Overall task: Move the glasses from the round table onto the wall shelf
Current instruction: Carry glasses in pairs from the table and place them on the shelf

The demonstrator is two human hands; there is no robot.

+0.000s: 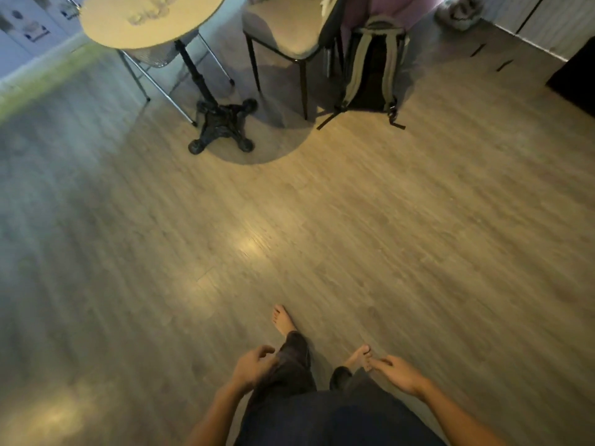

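Observation:
The round table [106, 30] stands at the top left on a black pedestal base. Several clear glasses [149, 11] sit blurred on its top near the upper frame edge. My left hand [252, 365] hangs low at the bottom centre, fingers loosely curled and holding nothing. My right hand [397, 373] hangs to its right, fingers extended and empty. Both hands are far from the table, above my legs and bare feet. No wall shelf is in view.
A beige chair [283, 33] stands right of the table, and a wire chair [154, 59] sits under it. A backpack [370, 66] leans on the floor by the chair. A dark cabinet edge [576, 78] is at far right. Wood floor [289, 220] stretches between me and the table.

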